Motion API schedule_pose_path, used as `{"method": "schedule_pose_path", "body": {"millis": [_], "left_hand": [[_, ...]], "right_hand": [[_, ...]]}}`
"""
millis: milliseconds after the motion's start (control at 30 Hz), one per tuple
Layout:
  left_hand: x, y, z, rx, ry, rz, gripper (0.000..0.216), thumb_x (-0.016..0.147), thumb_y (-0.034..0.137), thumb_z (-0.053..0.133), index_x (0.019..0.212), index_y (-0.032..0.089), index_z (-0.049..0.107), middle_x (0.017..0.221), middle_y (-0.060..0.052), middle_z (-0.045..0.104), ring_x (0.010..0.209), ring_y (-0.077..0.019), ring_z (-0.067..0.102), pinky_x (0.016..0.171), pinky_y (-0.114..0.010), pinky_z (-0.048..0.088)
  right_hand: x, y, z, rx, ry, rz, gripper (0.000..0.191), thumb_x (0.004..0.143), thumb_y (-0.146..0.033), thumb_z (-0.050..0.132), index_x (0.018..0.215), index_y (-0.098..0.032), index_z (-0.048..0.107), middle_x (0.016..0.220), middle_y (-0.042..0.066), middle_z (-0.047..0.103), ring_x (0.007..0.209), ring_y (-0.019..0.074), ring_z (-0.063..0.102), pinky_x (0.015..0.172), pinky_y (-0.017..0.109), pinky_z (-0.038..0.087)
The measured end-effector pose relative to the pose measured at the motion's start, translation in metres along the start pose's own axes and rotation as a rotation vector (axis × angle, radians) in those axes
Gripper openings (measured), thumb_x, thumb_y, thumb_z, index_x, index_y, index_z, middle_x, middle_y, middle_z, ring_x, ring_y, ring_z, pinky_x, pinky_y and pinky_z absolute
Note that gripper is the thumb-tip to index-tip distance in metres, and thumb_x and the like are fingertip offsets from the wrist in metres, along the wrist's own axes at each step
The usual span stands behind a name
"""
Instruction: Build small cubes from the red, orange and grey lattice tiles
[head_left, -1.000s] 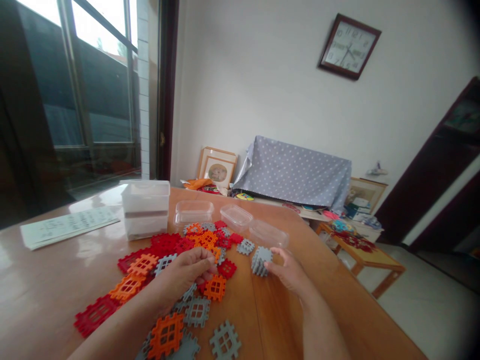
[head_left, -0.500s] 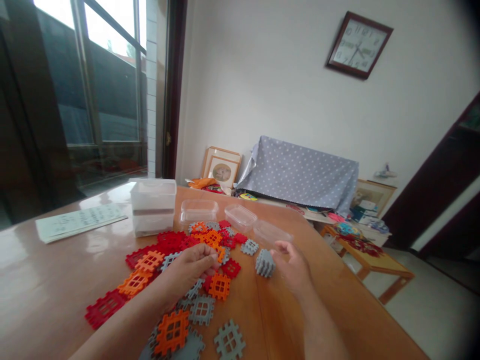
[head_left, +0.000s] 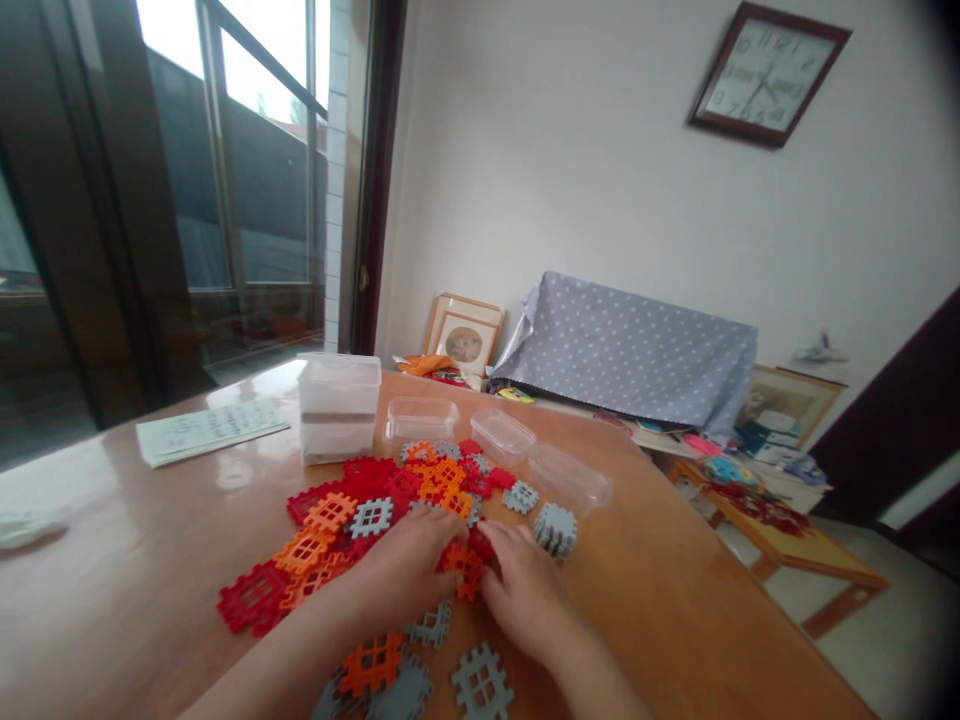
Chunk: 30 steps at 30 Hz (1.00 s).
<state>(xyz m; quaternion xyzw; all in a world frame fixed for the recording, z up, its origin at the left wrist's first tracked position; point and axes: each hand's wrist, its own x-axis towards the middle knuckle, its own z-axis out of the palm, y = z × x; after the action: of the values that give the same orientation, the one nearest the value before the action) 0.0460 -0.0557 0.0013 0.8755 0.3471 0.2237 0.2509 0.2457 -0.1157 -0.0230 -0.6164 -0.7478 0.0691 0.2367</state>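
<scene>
A heap of red, orange and grey interlocking plastic tiles (head_left: 352, 520) lies on the wooden table (head_left: 135, 560). My left hand (head_left: 405, 575) rests on the heap with its fingers curled round an orange tile (head_left: 463, 565). My right hand (head_left: 521, 595) lies right beside it. Its fingers are stretched flat and touch the same orange tile and a red tile next to it. A small grey cube built from tiles (head_left: 556, 529) stands alone just to the right of my right hand. A loose grey tile (head_left: 481, 685) lies near my right wrist.
Two stacked white lidded boxes (head_left: 337, 405) stand behind the heap, with three low clear containers (head_left: 420, 418) (head_left: 502, 435) (head_left: 570, 478) in a row to their right. A printed sheet (head_left: 214, 430) lies at the left. The table's edge runs along the right; a low table (head_left: 780, 530) stands beyond.
My right hand let go of the grey cube and moved left to the orange tile beside my left hand. The cube stays standing on the table. The camera view shifted left.
</scene>
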Motion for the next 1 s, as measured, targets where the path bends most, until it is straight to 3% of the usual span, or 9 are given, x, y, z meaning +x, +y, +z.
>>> {"method": "schedule_pose_path", "body": {"millis": [133, 267, 467, 633, 800, 1000], "left_hand": [[-0.002, 0.005, 0.002, 0.117, -0.081, 0.031, 0.038, 0.065, 0.018, 0.066, 0.103, 0.025, 0.068, 0.109, -0.008, 0.067, 0.107, -0.0312, 0.055, 0.091, -0.039, 0.043], [-0.002, 0.002, 0.009, 0.192, -0.053, 0.014, 0.034, 0.065, 0.018, 0.065, 0.099, 0.024, 0.067, 0.108, -0.009, 0.066, 0.105, -0.0310, 0.056, 0.092, -0.040, 0.043], [-0.002, 0.001, 0.005, 0.142, -0.041, -0.009, 0.027, 0.068, 0.021, 0.066, 0.094, 0.023, 0.070, 0.102, -0.009, 0.067, 0.099, -0.0287, 0.058, 0.089, -0.039, 0.043], [0.004, -0.004, -0.004, -0.113, 0.126, -0.147, 0.019, 0.075, 0.029, 0.065, 0.092, 0.021, 0.069, 0.096, -0.005, 0.067, 0.091, -0.0233, 0.060, 0.078, -0.032, 0.042], [0.011, -0.009, -0.007, -0.629, 0.207, -0.344, 0.026, 0.083, 0.041, 0.062, 0.097, 0.019, 0.066, 0.086, -0.002, 0.066, 0.079, -0.0184, 0.058, 0.070, -0.028, 0.042], [0.011, -0.013, -0.013, -1.014, 0.339, -0.375, 0.026, 0.083, 0.045, 0.067, 0.082, 0.020, 0.062, 0.085, 0.000, 0.063, 0.084, -0.0164, 0.059, 0.079, -0.027, 0.045]], "right_hand": [[0.000, 0.000, 0.004, -0.018, -0.030, -0.003, 0.054, 0.085, -0.012, 0.051, 0.138, -0.018, 0.060, 0.134, 0.012, 0.065, 0.123, 0.0303, 0.055, 0.108, 0.046, 0.043], [0.002, -0.003, 0.004, 0.024, -0.012, -0.012, 0.051, 0.085, -0.011, 0.050, 0.133, -0.022, 0.063, 0.125, 0.009, 0.070, 0.114, 0.0283, 0.060, 0.103, 0.043, 0.047], [0.001, 0.009, 0.013, -0.111, 0.009, 0.043, 0.053, 0.085, -0.014, 0.051, 0.136, -0.018, 0.062, 0.133, 0.013, 0.066, 0.124, 0.0334, 0.055, 0.107, 0.049, 0.043], [-0.002, 0.005, 0.015, -0.092, 0.003, 0.052, 0.052, 0.085, -0.013, 0.051, 0.135, -0.019, 0.063, 0.133, 0.012, 0.066, 0.124, 0.0330, 0.056, 0.106, 0.049, 0.043], [0.000, -0.002, 0.015, 0.073, 0.049, 0.041, 0.049, 0.086, -0.012, 0.050, 0.132, -0.022, 0.064, 0.123, 0.009, 0.071, 0.115, 0.0269, 0.062, 0.103, 0.041, 0.047], [0.011, 0.004, 0.039, 0.261, 0.200, 0.106, 0.045, 0.099, -0.029, 0.042, 0.139, -0.015, 0.057, 0.142, 0.013, 0.059, 0.133, 0.0243, 0.053, 0.115, 0.042, 0.039]]}}
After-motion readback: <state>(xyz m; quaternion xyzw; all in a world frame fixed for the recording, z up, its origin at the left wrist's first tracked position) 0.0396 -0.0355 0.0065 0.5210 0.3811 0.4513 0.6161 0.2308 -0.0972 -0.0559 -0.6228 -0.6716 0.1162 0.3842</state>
